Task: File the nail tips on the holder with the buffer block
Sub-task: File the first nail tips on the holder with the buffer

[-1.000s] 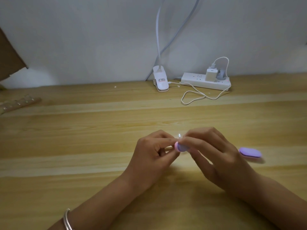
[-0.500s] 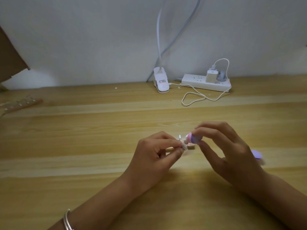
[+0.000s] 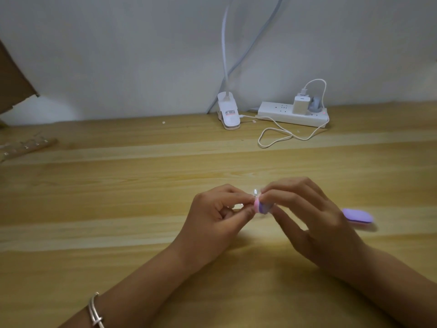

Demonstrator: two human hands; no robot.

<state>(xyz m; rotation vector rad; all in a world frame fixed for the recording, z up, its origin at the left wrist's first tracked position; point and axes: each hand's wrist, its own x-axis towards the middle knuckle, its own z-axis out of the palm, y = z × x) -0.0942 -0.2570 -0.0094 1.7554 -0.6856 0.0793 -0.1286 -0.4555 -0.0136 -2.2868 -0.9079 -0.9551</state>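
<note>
Close work here: left hand (image 3: pixel 212 216) pinches the tiny clear nail tip holder (image 3: pixel 255 193) over the pale wooden tabletop (image 3: pixel 118 185), right hand (image 3: pixel 314 221) fingers grasping the small pink-and-purple buffer block (image 3: pixel 261 207) against it; press too hard and the tip may pop loose

Purple file (image 3: pixel 357 216) beside right hand (image 3: pixel 315 223)

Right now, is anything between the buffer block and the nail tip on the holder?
Nothing visible. The right hand holds the buffer block right beside the clear nail tip, which the left hand holds up. They look to be touching, though blur hides the exact contact.
</note>
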